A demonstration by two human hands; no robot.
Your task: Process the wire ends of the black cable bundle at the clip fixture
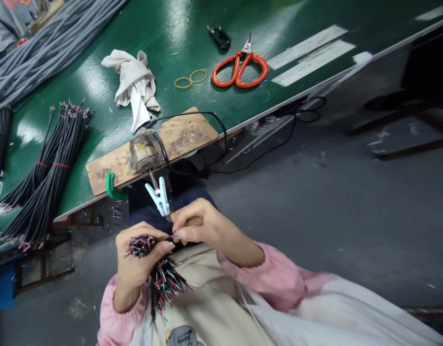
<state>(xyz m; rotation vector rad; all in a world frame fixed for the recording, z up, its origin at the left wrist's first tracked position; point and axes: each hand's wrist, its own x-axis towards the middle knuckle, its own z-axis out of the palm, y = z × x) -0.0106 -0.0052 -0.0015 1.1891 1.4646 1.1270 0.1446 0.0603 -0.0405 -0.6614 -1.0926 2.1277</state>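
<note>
Centrally, a bundle of thin black cables with red, white and black wire tips sits before the torso, clamped in the curled left hand; the right hand's thumb and forefinger pinch together, probably on one small wire end. Beyond, a glossy green table above a grey floor bears one pair of orange-handled scissors, two yellow rubber bands, one crumpled whitish cloth and at least three black cable bundles. One light-blue clothespin is near one stained wooden board.

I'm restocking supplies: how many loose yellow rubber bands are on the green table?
2. One band lies nearer the crumpled cloth, the other beside it, nearer the orange-handled scissors. Any under the cloth would be hidden.
</note>
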